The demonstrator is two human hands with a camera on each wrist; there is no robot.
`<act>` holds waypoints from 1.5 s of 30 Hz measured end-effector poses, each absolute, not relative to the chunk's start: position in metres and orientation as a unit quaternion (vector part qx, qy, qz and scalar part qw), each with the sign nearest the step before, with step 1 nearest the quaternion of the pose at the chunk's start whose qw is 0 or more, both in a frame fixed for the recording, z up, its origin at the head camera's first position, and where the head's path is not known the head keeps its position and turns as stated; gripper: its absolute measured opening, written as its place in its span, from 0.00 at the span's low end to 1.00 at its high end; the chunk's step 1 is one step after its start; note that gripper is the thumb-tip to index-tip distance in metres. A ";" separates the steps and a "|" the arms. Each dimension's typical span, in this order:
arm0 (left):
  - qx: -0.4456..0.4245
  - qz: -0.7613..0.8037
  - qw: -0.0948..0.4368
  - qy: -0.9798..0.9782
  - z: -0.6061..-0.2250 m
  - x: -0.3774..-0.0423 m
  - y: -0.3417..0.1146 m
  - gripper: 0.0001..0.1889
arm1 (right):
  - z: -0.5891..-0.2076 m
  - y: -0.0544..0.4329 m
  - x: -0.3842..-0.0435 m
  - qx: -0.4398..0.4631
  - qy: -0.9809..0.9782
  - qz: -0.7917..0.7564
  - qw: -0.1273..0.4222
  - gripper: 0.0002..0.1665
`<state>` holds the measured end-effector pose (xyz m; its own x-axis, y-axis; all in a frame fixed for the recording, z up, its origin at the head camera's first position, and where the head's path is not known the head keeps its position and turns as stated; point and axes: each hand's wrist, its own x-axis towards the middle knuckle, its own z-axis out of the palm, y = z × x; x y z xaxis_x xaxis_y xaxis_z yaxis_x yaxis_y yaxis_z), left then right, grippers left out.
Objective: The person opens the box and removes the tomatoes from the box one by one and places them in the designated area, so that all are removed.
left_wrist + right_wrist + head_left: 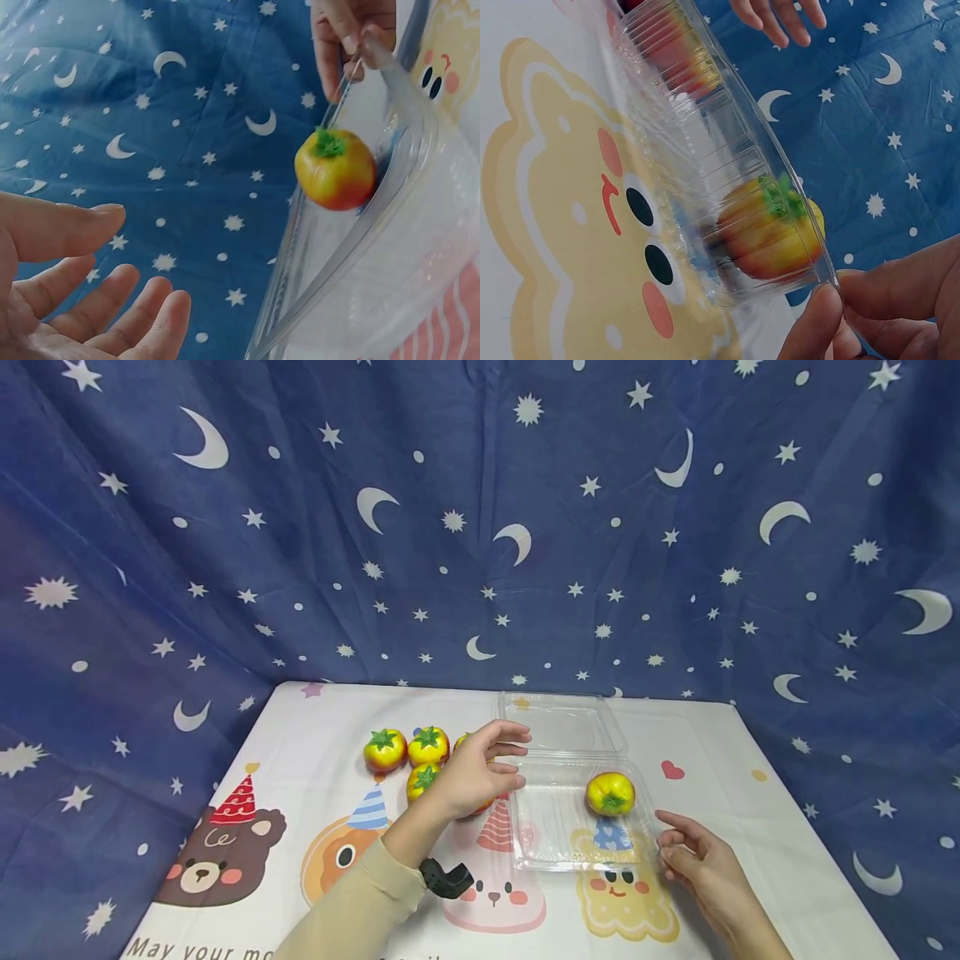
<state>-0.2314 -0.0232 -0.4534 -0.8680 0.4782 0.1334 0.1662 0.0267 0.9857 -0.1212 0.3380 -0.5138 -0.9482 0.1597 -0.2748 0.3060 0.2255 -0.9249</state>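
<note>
A clear plastic clamshell box (551, 827) lies unfolded on the table, its lid (566, 727) on the far side. One yellow-and-red toy tomato (609, 794) with a green leafy top sits in the right part of the base. My right hand (697, 856) pinches the rim at the right edge between thumb and fingers, as the right wrist view shows. Over the box's left edge hovers my left hand (480, 770), its fingers spread and nothing held. Several more toy tomatoes (386, 750) stand left of the box, partly hidden behind the left hand.
A white tablecloth (300, 727) with cartoon animals covers the table. Behind it hangs a dark blue curtain (450, 568) with moons and stars. A black curved mount (446, 878) sits at the left wrist.
</note>
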 end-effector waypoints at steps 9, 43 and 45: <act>0.239 0.653 0.152 0.702 -0.460 -0.233 0.001 0.33 | -0.513 0.337 -0.121 0.150 0.771 -0.616 0.060 0.40; 0.258 0.600 0.220 0.725 -0.472 -0.244 0.053 0.33 | -0.514 0.338 -0.120 0.148 0.769 -0.619 0.058 0.40; 0.260 0.599 0.225 0.723 -0.473 -0.244 0.056 0.33 | -0.514 0.339 -0.120 0.149 0.769 -0.619 0.059 0.40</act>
<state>-0.2442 0.0556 -0.4726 -0.7638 0.6453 -0.0135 0.1072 0.1475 0.9832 -0.1201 0.3386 -0.5142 -0.9488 0.1566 -0.2742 0.3014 0.1902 -0.9343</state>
